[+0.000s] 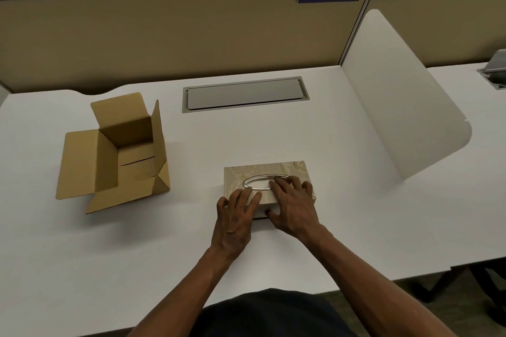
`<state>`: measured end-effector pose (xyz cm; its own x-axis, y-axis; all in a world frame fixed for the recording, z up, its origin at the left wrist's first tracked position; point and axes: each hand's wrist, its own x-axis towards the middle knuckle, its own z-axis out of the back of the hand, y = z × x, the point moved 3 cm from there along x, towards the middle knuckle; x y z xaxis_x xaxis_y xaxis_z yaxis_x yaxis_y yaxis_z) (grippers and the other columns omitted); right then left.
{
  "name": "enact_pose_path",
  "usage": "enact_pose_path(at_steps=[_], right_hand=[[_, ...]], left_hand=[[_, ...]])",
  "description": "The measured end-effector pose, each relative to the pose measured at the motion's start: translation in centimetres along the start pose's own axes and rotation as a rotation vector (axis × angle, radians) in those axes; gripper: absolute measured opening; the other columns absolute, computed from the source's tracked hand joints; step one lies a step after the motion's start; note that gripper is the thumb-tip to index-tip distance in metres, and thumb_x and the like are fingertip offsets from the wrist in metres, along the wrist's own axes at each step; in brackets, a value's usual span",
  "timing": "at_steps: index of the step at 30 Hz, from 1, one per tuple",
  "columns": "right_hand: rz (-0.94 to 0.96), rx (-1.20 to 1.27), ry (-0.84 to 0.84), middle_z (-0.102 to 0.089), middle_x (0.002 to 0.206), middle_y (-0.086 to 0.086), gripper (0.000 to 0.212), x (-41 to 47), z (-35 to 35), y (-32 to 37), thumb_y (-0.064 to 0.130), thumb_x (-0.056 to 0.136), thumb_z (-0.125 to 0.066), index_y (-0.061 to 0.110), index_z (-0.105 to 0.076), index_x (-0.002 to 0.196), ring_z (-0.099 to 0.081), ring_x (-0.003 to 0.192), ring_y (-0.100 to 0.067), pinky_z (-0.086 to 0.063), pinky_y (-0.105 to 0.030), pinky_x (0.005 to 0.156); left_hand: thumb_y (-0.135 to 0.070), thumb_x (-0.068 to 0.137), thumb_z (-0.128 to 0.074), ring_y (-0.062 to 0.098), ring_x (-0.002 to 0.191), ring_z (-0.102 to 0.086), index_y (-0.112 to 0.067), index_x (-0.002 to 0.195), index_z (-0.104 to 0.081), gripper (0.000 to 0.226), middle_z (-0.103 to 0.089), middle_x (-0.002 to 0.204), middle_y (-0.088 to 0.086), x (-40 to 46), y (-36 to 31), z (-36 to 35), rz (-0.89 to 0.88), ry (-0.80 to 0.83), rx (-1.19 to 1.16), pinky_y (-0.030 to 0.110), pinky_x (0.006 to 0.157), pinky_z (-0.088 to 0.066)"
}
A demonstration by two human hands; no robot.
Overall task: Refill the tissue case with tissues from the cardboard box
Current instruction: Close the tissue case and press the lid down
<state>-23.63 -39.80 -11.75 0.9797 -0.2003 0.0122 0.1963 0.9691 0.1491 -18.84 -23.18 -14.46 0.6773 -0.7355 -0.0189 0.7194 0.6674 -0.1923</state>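
A beige patterned tissue case [290,169] with a silver oval opening lies on the white desk [273,134], near its front middle. White tissue shows inside the oval. My left hand [236,216] rests on the case's near left corner, fingers spread over its top edge. My right hand [294,204] lies flat on the lid, fingertips at the oval ring and thumb against the near side. At the left stands the brown cardboard box [123,156], flaps open, with no tissues visible inside.
A grey cable hatch [245,96] is set into the desk behind the case. A tan partition [178,35] closes the back, and a white side divider [397,96] stands at the right. Another desk lies beyond it.
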Motion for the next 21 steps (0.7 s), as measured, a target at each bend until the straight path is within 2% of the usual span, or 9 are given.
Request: enact_pose_path(at_steps=[3,5,8,10,12,15,19,21], right_hand=[[-0.008,0.04,-0.131,-0.06,0.144,-0.013,0.077,-1.3,-0.7,-0.5,0.049,0.069,-0.084,0.016,-0.063,0.136,-0.053,0.132,-0.036,-0.044,-0.054,0.102],[-0.065,0.075,-0.186,-0.047,0.154,-0.017,0.089,-1.9,-1.0,-1.1,0.058,0.07,-0.081,0.018,-0.054,0.146,-0.041,0.144,-0.038,-0.038,-0.057,0.11],[-0.216,0.142,-0.174,-0.023,0.168,-0.017,0.111,-2.5,-1.2,-2.5,0.077,0.07,-0.067,0.021,-0.032,0.159,-0.015,0.158,-0.035,-0.021,-0.057,0.122],[-0.291,0.187,-0.138,-0.016,0.17,-0.018,0.119,-2.8,-1.5,-3.3,0.084,0.069,-0.063,0.018,-0.026,0.161,-0.009,0.159,-0.036,-0.017,-0.057,0.124],[-0.333,0.212,-0.095,-0.013,0.17,-0.02,0.122,-3.1,-2.0,-3.8,0.084,0.069,-0.062,0.016,-0.022,0.162,-0.01,0.158,-0.036,-0.015,-0.057,0.125],[-0.357,0.276,-0.074,-0.023,0.166,-0.024,0.124,-3.5,-2.6,-4.1,0.077,0.07,-0.071,0.014,-0.018,0.163,-0.026,0.153,-0.041,-0.027,-0.059,0.123],[-0.32,0.357,-0.086,-0.037,0.16,-0.018,0.125,-3.9,-3.1,-4.0,0.068,0.071,-0.079,0.011,-0.015,0.163,-0.047,0.139,-0.037,-0.05,-0.052,0.107],[-0.323,0.389,-0.085,-0.038,0.157,-0.014,0.127,-4.0,-3.1,-4.0,0.065,0.07,-0.08,0.013,-0.013,0.164,-0.053,0.132,-0.034,-0.059,-0.045,0.092]], left_hand=[[-0.003,0.063,-0.079,0.032,0.134,-0.043,-0.019,0.145,-0.048,0.089,-0.045,0.148,0.01,-0.2,0.2,-0.1,-0.005,-0.016,-0.015,0.045,0.101,-0.031],[-0.004,0.064,-0.079,0.031,0.134,-0.043,-0.02,0.145,-0.048,0.089,-0.045,0.147,0.009,-0.3,0.1,0.0,-0.003,-0.019,-0.03,0.044,0.102,-0.03],[-0.007,0.069,-0.079,0.029,0.134,-0.044,-0.02,0.145,-0.047,0.083,-0.047,0.146,0.009,-0.5,0.1,0.1,-0.009,-0.065,-0.078,0.043,0.106,-0.031],[-0.015,0.077,-0.076,0.03,0.142,-0.04,-0.019,0.147,-0.045,0.077,-0.046,0.151,0.012,-0.5,0.6,0.2,-0.006,-0.121,-0.13,0.045,0.113,-0.032],[-0.027,0.082,-0.071,0.035,0.153,-0.024,-0.019,0.154,-0.036,0.081,-0.031,0.162,0.017,-0.5,1.4,0.2,0.049,-0.157,-0.176,0.051,0.122,-0.026],[-0.047,0.083,-0.066,0.039,0.157,-0.003,-0.02,0.161,-0.02,0.095,-0.003,0.169,0.021,-0.3,2.6,-0.2,0.163,-0.134,-0.205,0.053,0.126,-0.015],[-0.049,0.088,-0.064,0.037,0.158,-0.001,-0.017,0.163,-0.009,0.098,0.009,0.169,0.021,-0.7,3.1,-1.2,0.136,-0.071,-0.187,0.058,0.124,-0.021],[-0.048,0.09,-0.062,0.035,0.158,-0.001,-0.017,0.163,-0.005,0.098,0.012,0.169,0.019,-0.9,3.0,-1.5,0.139,-0.066,-0.204,0.058,0.123,-0.023]])
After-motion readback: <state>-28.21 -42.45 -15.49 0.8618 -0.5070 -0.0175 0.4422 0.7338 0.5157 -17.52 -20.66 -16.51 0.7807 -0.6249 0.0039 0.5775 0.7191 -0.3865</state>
